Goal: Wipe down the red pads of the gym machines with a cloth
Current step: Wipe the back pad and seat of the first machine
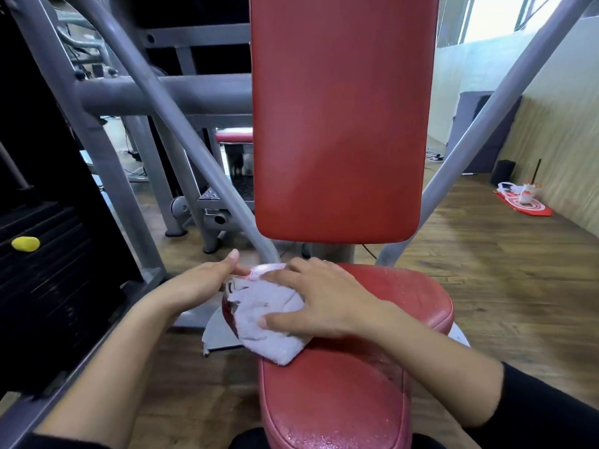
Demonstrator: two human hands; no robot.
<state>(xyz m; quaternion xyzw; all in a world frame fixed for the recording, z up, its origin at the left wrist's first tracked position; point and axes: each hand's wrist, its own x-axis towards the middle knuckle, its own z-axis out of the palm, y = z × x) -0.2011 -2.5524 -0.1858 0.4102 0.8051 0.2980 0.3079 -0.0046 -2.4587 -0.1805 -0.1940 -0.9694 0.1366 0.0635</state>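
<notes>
Head view, looking down on a gym machine. White terry cloth (269, 332) lies bunched on the red vinyl seat pad (330, 400), at the pad's 10 o'clock corner, with one fold hanging past the left edge.

Right-hand grip (324, 303): wide open, fingers spread flat on top of the cloth, thumb lying along its near side. It presses rather than clutches. Judgement: the flat palm spreads load so more cloth meets the vinyl on each pass.

Left-hand grip (201, 283): at 9 o'clock of the cloth, fingers straight and thumb raised, tips touching the seat corner where the cloth starts. It holds nothing visible. Likely it steadies the cloth edge or the pad rim; fingertips are partly hidden, so contact with the cloth is unsure.

Tall red vinyl back pad (340, 124) stands upright at 12 o'clock of the seat, apart from both hands. Grey steel frame tubes (181, 105) cross at 10 o'clock. Black weight stack with a yellow pin (25, 244) sits at 9 o'clock. Wooden plank floor (502, 286) runs under everything.

The seat shows a speckled sheen at 6 o'clock; spray or wear, cannot tell. The cover looks split at the left edge under the cloth, so a snag is possible there.

Step in hand: wiping the seat's rear-left corner.
</notes>
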